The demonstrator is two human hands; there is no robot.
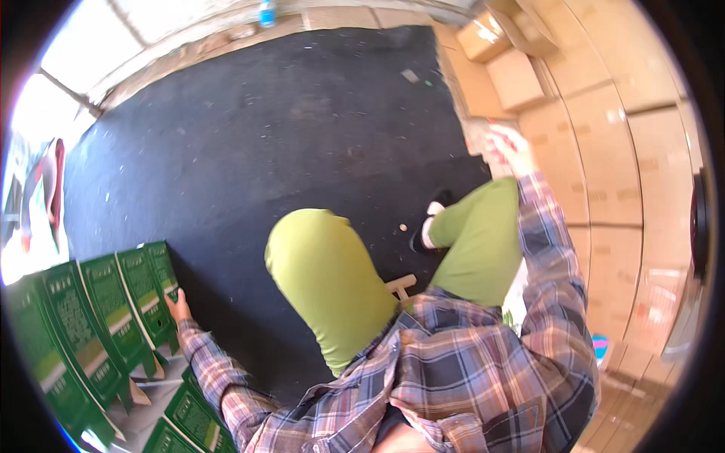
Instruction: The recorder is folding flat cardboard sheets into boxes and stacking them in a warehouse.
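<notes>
At the lower left, my left hand [179, 306] grips the edge of the end green cardboard box [156, 273] in a row of similar boxes. Its thumb and fingers close on the box's side. My right hand [515, 151] is raised at the right, above my right knee and beside the stacked brown cartons [555, 147]. Motion smears its fingers, and a small reddish speck shows by their tips; whether they hold anything is unclear.
Black matting [249, 128] with scattered scraps covers the floor ahead. An opened brown carton [513, 75] stands at the upper right. More green boxes [192, 414] sit at the lower left. Part of a wooden stool [402, 285] shows between my legs. A blue bottle [266, 13] stands at the far edge.
</notes>
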